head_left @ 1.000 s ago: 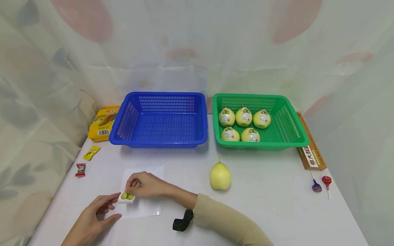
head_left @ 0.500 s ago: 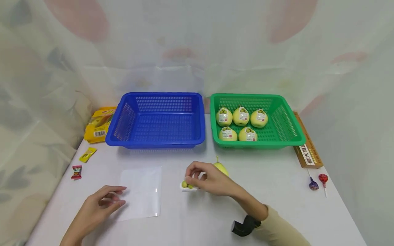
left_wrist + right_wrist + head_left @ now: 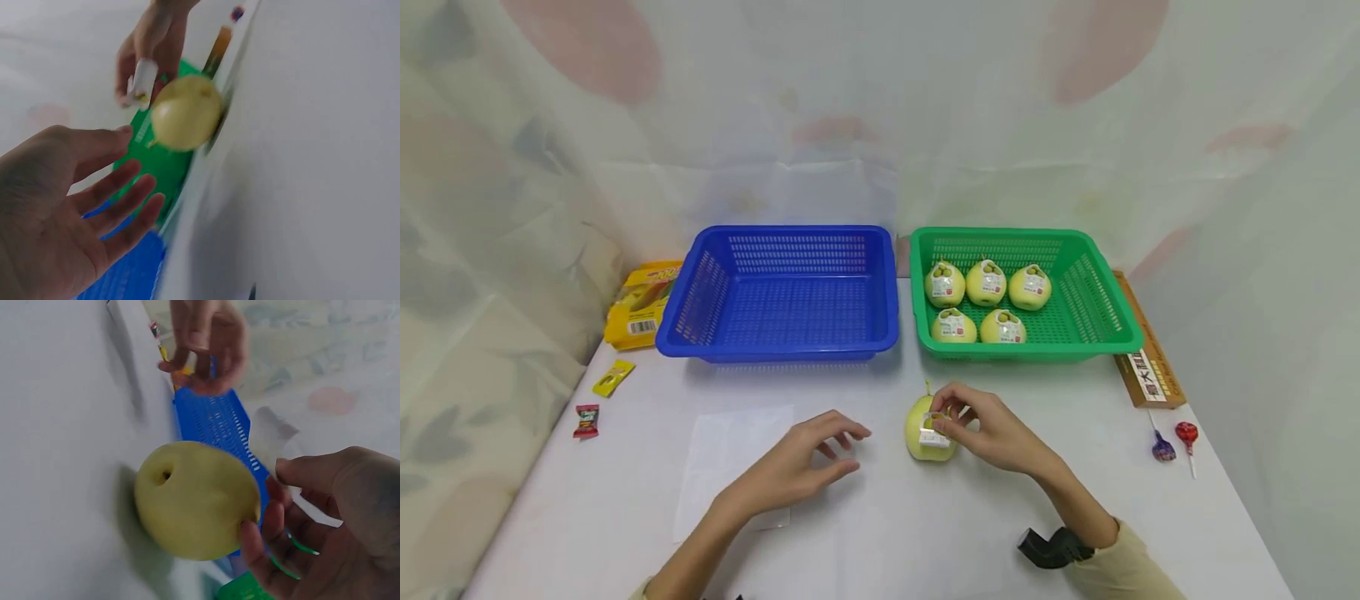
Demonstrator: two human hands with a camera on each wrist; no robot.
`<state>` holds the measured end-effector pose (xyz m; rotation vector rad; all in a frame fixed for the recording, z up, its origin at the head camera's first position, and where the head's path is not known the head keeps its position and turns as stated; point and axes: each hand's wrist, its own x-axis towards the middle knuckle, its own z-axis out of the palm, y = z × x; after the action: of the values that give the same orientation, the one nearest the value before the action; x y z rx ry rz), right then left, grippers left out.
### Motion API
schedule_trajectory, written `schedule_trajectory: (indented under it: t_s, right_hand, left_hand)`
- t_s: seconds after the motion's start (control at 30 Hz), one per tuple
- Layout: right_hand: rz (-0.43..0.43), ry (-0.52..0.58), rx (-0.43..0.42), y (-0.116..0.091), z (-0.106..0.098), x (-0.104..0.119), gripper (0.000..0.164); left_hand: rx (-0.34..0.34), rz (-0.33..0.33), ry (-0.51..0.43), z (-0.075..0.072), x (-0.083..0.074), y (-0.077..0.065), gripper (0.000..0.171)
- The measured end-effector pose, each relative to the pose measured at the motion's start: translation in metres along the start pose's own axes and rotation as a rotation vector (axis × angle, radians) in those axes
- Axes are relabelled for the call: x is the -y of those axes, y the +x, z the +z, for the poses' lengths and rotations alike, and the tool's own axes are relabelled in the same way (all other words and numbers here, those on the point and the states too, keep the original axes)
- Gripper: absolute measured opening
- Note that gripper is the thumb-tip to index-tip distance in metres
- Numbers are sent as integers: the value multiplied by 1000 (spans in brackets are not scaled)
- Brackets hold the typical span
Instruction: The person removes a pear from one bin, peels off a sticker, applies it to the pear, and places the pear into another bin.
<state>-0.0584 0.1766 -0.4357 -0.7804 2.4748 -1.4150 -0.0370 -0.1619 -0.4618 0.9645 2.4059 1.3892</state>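
Observation:
A pale yellow-green pear [image 3: 916, 429] with a stem lies on the white table in the head view. Between thumb and finger my right hand [image 3: 991, 429] pinches a white sticker [image 3: 934, 437] printed with green fruit, right over the pear's near side. The right wrist view shows the sticker's pale back [image 3: 269, 434] curling away from the pear [image 3: 194, 503]; whether the fingertips touch the pear I cannot tell. My left hand [image 3: 805, 462] hovers to the pear's left, fingers spread and holding nothing; in the left wrist view its palm [image 3: 69, 206] faces the pear [image 3: 187, 112].
A clear sheet [image 3: 730, 450] lies under the left forearm. Behind stand a blue basket [image 3: 782, 350] and a green basket [image 3: 1030, 350] with several labelled pears. Sweets [image 3: 587, 421] and a yellow packet [image 3: 640, 308] are at left; a brown box [image 3: 1150, 367] and lollipops [image 3: 1163, 450] at right.
The right hand has carried the sticker rightward from the clear sheet to the pear. The left hand has followed, moving right from beside the sheet toward the pear.

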Motion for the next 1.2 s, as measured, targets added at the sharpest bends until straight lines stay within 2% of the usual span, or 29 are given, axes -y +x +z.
schedule_trajectory:
  t_s: [0.2,0.4,0.7,0.93,1.2]
  right_hand:
    - [-43,6,-13,1,5,-11,11]
    - [-107,-2,-35,4,7,-17,13]
    - [-153,44,11,4,5,-22,13]
    - [-208,2,-36,3,10,-28,15]
    - [-246,-6,-62,2,13,-32,20]
  left_hand:
    - [-39,-17,-111,25,-4,41,43]
    - [-49,-36,-218,41,2,61,48]
    - [-6,-45,-264,50,9,71,49]
    - [-3,-58,-276,49,9,73,49]
    - [-70,-13,-176,55,5,76,42]
